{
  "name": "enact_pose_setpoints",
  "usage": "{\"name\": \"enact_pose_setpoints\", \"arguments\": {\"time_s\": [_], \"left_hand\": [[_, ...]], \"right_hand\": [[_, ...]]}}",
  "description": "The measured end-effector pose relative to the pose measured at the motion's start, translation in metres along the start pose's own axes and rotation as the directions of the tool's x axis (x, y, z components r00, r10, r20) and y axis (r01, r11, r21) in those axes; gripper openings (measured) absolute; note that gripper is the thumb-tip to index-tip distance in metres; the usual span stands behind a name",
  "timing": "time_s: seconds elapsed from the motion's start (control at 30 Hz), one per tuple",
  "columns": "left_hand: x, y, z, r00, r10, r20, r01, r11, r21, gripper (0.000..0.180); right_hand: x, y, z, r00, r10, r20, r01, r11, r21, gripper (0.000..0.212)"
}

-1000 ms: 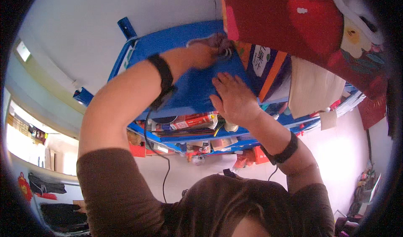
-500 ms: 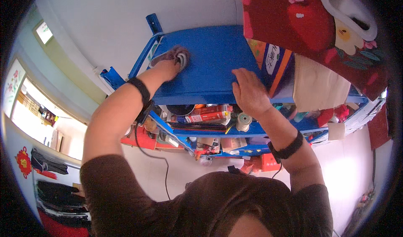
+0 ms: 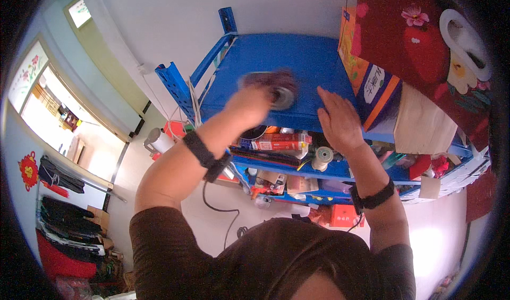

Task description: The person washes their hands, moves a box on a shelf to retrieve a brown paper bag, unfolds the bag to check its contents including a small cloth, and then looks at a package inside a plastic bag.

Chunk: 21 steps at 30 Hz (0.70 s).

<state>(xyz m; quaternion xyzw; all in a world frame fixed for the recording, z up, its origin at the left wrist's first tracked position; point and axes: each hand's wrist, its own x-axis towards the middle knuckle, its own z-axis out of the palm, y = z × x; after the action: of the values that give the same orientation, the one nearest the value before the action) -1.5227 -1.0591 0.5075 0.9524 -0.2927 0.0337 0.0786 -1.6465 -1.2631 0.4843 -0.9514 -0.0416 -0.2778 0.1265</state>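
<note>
My left hand is closed on a crumpled purplish-brown cloth over the front-left part of a blue metal shelf top. Motion smears both hand and cloth. A grey, ring-like patch shows at the cloth's lower side; whether it belongs to the cloth I cannot tell. My right hand is by the shelf's front edge toward the right, its fingers stretched out and nothing in them. Just right of it stands a purple and orange box.
Lower tiers hold a red carton, a spool of pale cord and other clutter. A red flowered cloth overhangs at the right, above a piece of plain board. Blue uprights rise at the left, near a white jug.
My left hand has swept the cloth from the shelf's left side toward its middle front. My right hand stays near the front edge. The whole view has shifted, showing more at the left.
</note>
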Motion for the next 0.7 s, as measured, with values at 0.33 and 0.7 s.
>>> {"name": "enact_pose_setpoints", "arguments": {"time_s": [0.33, 0.7], "left_hand": [[-0.011, 0.010, 0.011, 0.961, 0.104, -0.258, -0.115, 0.993, -0.025, 0.027], [-0.029, 0.049, 0.015, 0.721, 0.252, -0.646, -0.619, 0.654, -0.435, 0.047]], "right_hand": [[0.000, 0.005, 0.003, 0.999, 0.035, -0.039, -0.038, 0.997, -0.067, 0.048], [0.006, -0.017, -0.020, 0.963, -0.266, -0.044, 0.264, 0.963, -0.044, 0.059]]}}
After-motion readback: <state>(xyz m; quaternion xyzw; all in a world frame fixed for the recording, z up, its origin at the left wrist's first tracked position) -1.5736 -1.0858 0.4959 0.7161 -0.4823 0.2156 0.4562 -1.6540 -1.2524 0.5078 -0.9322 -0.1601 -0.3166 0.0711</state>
